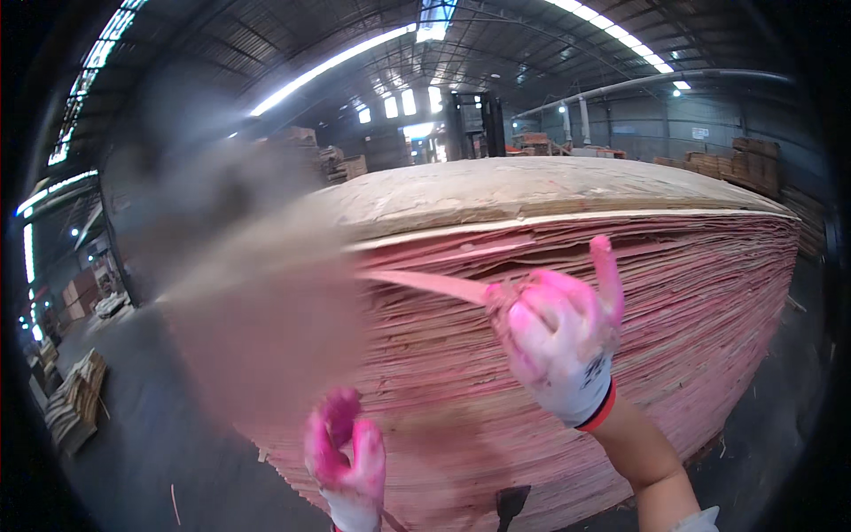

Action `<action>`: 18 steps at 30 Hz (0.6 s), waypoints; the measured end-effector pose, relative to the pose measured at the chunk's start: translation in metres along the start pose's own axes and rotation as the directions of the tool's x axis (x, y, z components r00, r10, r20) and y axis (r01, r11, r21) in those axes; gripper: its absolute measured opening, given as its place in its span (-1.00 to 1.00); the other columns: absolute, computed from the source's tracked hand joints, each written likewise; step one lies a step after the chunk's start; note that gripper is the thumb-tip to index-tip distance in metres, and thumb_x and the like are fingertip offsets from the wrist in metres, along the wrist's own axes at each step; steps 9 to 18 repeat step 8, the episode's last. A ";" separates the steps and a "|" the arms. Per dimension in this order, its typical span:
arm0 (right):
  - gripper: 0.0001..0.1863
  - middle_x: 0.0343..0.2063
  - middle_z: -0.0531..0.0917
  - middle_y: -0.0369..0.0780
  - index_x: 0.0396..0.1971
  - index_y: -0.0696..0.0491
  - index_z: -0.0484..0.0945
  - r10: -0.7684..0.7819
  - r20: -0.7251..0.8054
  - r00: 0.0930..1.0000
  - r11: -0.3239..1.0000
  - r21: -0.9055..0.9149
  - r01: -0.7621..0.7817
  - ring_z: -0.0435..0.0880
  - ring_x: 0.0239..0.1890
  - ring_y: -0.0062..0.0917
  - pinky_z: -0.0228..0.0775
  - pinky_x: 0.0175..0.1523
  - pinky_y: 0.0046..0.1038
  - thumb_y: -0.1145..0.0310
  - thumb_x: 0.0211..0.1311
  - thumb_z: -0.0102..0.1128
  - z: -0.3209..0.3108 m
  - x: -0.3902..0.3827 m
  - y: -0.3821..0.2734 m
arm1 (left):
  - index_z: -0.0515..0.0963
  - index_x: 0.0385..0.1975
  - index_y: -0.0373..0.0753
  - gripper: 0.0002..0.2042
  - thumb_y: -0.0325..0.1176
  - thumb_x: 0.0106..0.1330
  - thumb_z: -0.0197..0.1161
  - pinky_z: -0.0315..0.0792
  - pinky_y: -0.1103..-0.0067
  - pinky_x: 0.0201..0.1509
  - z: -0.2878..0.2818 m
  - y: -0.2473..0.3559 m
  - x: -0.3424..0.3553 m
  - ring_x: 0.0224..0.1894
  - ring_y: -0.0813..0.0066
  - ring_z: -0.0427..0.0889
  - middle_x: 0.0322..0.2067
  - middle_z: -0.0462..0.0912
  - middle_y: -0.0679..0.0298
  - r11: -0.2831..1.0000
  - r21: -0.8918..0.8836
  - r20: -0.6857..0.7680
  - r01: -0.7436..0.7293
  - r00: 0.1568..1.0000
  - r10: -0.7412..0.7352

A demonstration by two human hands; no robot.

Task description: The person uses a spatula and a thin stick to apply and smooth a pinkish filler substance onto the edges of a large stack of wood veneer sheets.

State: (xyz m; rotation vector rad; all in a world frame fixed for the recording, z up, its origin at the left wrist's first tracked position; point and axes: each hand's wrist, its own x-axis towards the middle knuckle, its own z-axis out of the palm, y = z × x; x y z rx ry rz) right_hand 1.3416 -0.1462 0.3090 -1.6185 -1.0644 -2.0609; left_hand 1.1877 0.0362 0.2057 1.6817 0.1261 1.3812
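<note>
A tall stack of thin wood veneer sheets (pixel 620 355), its edges stained pink, fills the middle. My right hand (pixel 558 332), in a white glove smeared with pink, is closed on a thin veneer strip (pixel 434 283) at the front of the stack. That strip runs left from my fist along the upper layers, and one finger points upward. Lower and to the left, my left hand (pixel 347 457), in a similar pink-stained glove, has its thumb and fingers curved apart with nothing visible between them. At the bottom, a dark flat object (pixel 511 505) shows; its kind is unclear.
A pale top sheet (pixel 550 184) covers the stack. A grey blur hides its left part. Piled wood (pixel 75 399) lies on the dark floor (pixel 160 434) at the left; more stacks (pixel 753 164) stand at the far right. A forklift-like mast (pixel 474 124) rises behind.
</note>
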 end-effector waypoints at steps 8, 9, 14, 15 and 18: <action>-0.65 -0.32 0.63 -0.30 -0.10 -0.18 0.61 0.266 -0.096 0.959 0.958 0.140 -0.252 0.56 0.00 -0.25 0.32 0.28 -0.12 0.29 0.08 0.47 0.038 0.017 0.019 | 0.23 0.41 -0.34 -0.33 -0.51 0.30 0.35 0.35 0.35 0.41 0.007 0.026 0.088 0.38 0.14 0.40 0.37 0.35 -0.02 0.618 0.584 0.055 -0.527 0.785 0.617; -0.65 -0.32 0.63 -0.30 -0.10 -0.18 0.61 0.266 -0.096 0.959 0.958 0.140 -0.252 0.56 0.00 -0.25 0.32 0.28 -0.12 0.29 0.08 0.47 0.038 0.017 0.019 | 0.23 0.41 -0.34 -0.33 -0.51 0.30 0.35 0.35 0.35 0.41 0.007 0.026 0.088 0.38 0.14 0.40 0.37 0.35 -0.02 0.618 0.584 0.055 -0.527 0.785 0.617; -0.65 -0.32 0.63 -0.30 -0.10 -0.18 0.61 0.266 -0.096 0.959 0.958 0.140 -0.252 0.56 0.00 -0.25 0.32 0.28 -0.12 0.29 0.08 0.47 0.038 0.017 0.019 | 0.23 0.41 -0.34 -0.33 -0.51 0.30 0.35 0.35 0.35 0.41 0.007 0.026 0.088 0.38 0.14 0.40 0.37 0.35 -0.02 0.618 0.584 0.055 -0.527 0.785 0.617; -0.65 -0.32 0.63 -0.30 -0.10 -0.18 0.61 0.266 -0.096 0.959 0.958 0.140 -0.252 0.56 0.00 -0.25 0.32 0.28 -0.12 0.29 0.08 0.47 0.038 0.017 0.019 | 0.23 0.41 -0.34 -0.33 -0.51 0.30 0.35 0.35 0.35 0.41 0.007 0.026 0.088 0.38 0.14 0.40 0.37 0.35 -0.02 0.618 0.584 0.055 -0.527 0.785 0.617; -0.65 -0.32 0.63 -0.30 -0.10 -0.18 0.61 0.266 -0.096 0.959 0.958 0.140 -0.252 0.56 0.00 -0.25 0.32 0.28 -0.12 0.29 0.08 0.47 0.038 0.017 0.019 | 0.23 0.41 -0.34 -0.33 -0.51 0.30 0.35 0.35 0.35 0.41 0.007 0.026 0.088 0.38 0.14 0.40 0.37 0.35 -0.02 0.618 0.584 0.055 -0.527 0.785 0.617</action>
